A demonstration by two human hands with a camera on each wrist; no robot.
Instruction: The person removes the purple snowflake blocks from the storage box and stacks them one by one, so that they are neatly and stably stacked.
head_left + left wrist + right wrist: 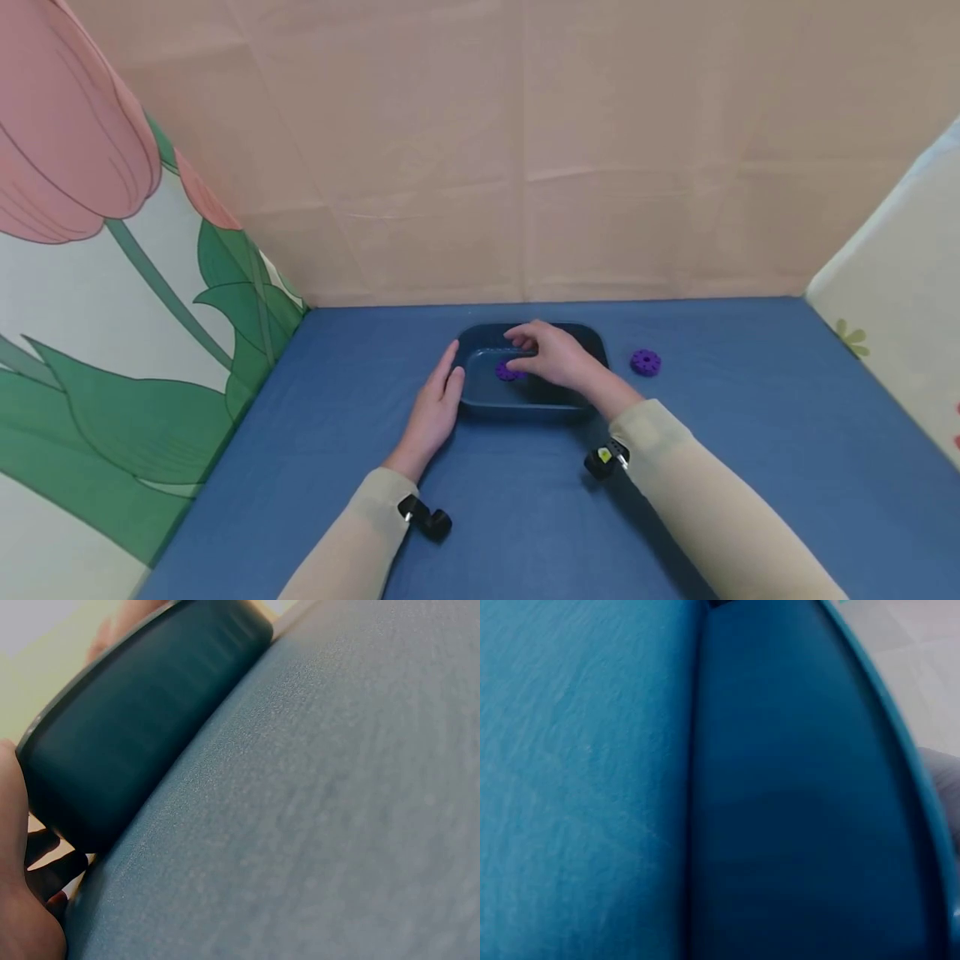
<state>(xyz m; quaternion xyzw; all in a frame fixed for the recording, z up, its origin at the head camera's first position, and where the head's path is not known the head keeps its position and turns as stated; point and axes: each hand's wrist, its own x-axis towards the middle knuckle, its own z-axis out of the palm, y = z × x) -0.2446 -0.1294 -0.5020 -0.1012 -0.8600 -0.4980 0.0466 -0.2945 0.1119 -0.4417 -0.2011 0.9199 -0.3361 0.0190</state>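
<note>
A dark blue rectangular tray [480, 410] with raised walls sits on the table. Inside it lies a purple round piece [507, 372], partly covered by my right hand. My left hand [438, 407] rests along the tray's left end, fingers fairly straight. In the left wrist view its fingers [56, 874] are at the lower corner of the tray wall [142, 727]. Over the tray is my right hand [555, 354], thumb and fingers apart above the purple piece, with nothing seen between them. The right wrist view shows mostly the tray's outer wall [802, 787].
A second purple round piece [646, 362], with holes in it, lies on the blue table cloth [735, 400] just right of the tray. Behind the table hangs a beige cloth [525, 167]. A panel with tulips [135, 417] flanks the left side, a pale one [900, 300] the right.
</note>
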